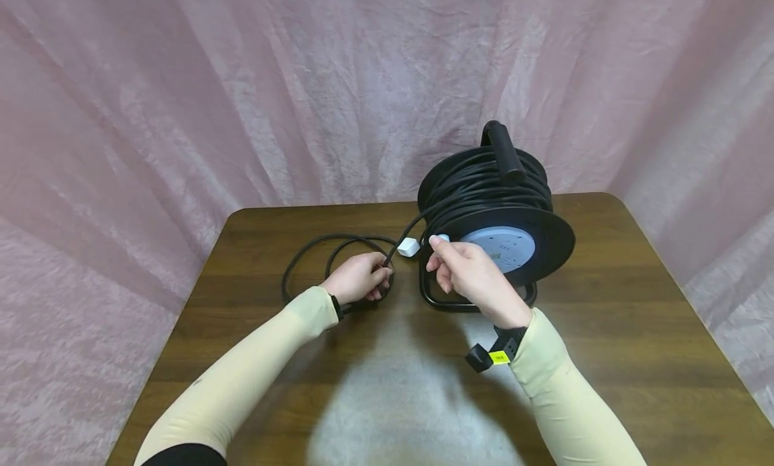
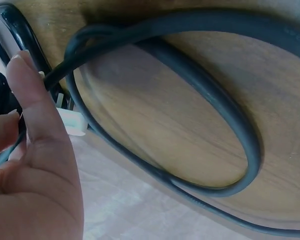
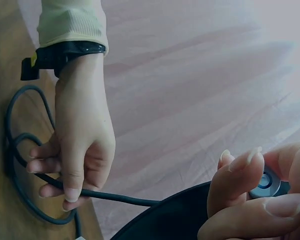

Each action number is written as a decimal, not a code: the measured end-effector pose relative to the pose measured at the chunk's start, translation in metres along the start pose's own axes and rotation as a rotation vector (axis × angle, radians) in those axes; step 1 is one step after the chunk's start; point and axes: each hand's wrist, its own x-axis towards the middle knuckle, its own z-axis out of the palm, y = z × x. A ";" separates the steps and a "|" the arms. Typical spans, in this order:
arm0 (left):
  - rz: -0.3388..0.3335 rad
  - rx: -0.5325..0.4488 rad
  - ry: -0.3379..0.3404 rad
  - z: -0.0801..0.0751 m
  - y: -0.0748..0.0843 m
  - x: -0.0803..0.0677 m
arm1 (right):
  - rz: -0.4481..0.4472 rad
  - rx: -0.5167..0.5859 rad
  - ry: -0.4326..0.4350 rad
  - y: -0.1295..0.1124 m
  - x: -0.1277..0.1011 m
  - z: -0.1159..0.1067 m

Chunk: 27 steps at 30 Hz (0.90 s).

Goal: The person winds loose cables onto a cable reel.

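A black cable reel (image 1: 553, 241) stands at the back right of the table, wound with black cable (image 1: 478, 184). Its side carries a light blue socket face (image 1: 514, 248). My right hand (image 1: 474, 274) is in front of the reel, thumb and fingers curled round a small grey-blue crank knob (image 3: 264, 185) near the flange's rim. To the left, my left hand (image 1: 359, 276) pinches the loose cable (image 2: 190, 22) between thumb and fingers. From that hand the cable runs up to the reel, and its slack lies in loops beside the hand.
A white plug (image 1: 408, 247) lies on the wooden table (image 1: 254, 379) between the hands. The reel has a black carrying handle (image 1: 504, 154) on top and a tubular stand (image 1: 447, 306) below. A pink curtain (image 1: 338, 90) hangs behind the table's back edge.
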 end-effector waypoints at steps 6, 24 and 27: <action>0.002 -0.005 0.006 0.001 0.002 0.001 | -0.015 -0.004 0.002 -0.001 -0.001 -0.004; -0.018 0.006 -0.002 0.003 0.001 0.000 | -0.024 -0.030 0.023 -0.006 -0.004 -0.011; -0.013 -0.002 0.006 0.003 0.000 -0.001 | -0.027 -0.023 0.019 -0.006 -0.004 -0.012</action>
